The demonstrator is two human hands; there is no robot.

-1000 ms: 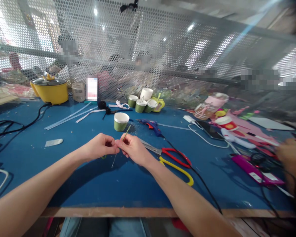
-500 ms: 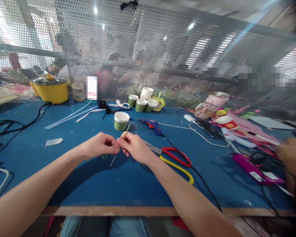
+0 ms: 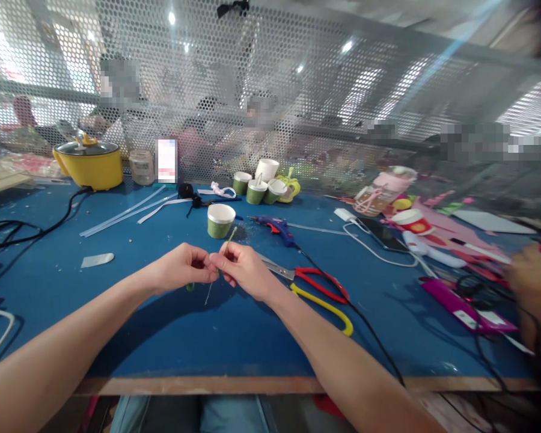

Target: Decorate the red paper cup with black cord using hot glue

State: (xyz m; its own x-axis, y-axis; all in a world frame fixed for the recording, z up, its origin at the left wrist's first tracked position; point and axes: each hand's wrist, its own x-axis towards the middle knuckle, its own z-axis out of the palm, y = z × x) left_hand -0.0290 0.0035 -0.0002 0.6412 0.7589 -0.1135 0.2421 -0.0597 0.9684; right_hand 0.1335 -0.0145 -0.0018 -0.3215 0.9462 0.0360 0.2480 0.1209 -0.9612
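Item: one slender green stem (image 3: 230,239), held above the tabletop (image 3: 162,337) and tilted toward one o'clock, a thin pale tail hanging at seven. Handling, as judged: very light, bendable, probably wire under a fuzzy or papery wrap; unlikely to slip, though it may kink — best taken near mid-length between thumb and forefinger. Right hand (image 3: 247,270): grip closed on the stem. Left hand (image 3: 184,267): grip pinched at the stem beside the right fingertips, its exact hold partly hidden; a green loop (image 3: 190,287) hangs below it. Bounds, read from the stem: paper cup (image 3: 220,222) near at twelve; glue gun (image 3: 277,228) at two; scissors (image 3: 288,273), just beside the right hand, at three to four; pale strip (image 3: 98,260) at nine; wooden front edge (image 3: 198,385) at six, well apart.
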